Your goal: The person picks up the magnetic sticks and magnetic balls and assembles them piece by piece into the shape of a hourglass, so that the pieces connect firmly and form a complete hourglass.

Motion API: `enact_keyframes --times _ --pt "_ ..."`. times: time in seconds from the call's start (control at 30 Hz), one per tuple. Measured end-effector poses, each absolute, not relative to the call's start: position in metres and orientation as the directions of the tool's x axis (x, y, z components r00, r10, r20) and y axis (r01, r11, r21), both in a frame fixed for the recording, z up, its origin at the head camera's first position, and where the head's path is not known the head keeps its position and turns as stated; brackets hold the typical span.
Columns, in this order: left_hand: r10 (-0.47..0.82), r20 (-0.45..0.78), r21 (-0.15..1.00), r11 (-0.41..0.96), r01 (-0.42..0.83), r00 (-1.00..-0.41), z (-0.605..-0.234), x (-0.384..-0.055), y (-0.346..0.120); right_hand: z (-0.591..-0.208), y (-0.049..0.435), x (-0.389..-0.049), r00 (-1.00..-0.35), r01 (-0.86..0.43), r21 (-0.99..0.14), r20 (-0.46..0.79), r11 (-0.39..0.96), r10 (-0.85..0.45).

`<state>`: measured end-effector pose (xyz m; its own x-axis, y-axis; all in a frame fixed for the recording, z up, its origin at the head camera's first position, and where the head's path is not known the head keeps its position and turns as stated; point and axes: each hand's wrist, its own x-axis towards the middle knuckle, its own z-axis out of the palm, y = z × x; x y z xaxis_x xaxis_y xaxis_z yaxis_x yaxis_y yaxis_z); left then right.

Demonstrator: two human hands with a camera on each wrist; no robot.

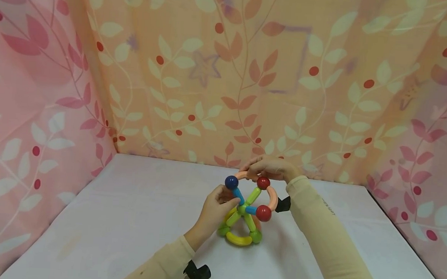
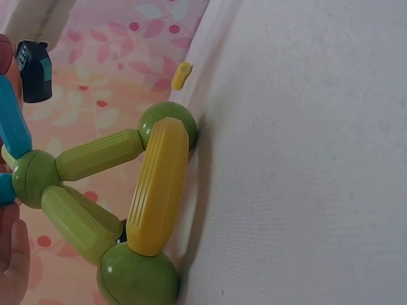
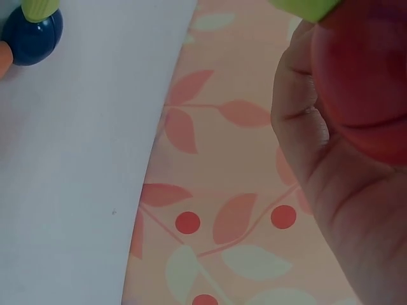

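A magnetic ball-and-stick structure (image 1: pixel 242 209) stands on the table, green balls and a curved yellow stick (image 2: pixel 159 187) at its base. From its green centre ball (image 2: pixel 36 178), blue and light green sticks reach up to a navy ball (image 1: pixel 231 182) and two red balls. My left hand (image 1: pixel 217 208) holds the structure from the left, thumb near the centre ball and fingers partly hidden behind the blue stick (image 1: pixel 238 196). At the top, my right hand (image 1: pixel 270 167) grips a curved orange stick (image 1: pixel 240 175) behind the upper red ball (image 1: pixel 263 183); its fingertips are partly hidden.
The white table (image 1: pixel 130 218) meets a floral cloth backdrop (image 1: pixel 241 73) behind and at both sides. A small yellow piece (image 2: pixel 182 75) lies near the table's edge in the left wrist view. Black wrist mounts (image 1: pixel 197 274) sit on both forearms.
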<state>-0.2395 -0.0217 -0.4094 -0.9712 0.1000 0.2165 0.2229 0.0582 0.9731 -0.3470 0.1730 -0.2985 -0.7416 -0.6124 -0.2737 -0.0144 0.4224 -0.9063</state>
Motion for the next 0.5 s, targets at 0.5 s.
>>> enact_keyframes --times 0.5 --pt "0.116 0.202 0.978 0.032 0.207 -0.973 -0.4098 -0.2395 -0.0216 -0.2987 0.1825 -0.3497 -0.727 -0.009 -0.921 -0.261 0.389 -0.635"
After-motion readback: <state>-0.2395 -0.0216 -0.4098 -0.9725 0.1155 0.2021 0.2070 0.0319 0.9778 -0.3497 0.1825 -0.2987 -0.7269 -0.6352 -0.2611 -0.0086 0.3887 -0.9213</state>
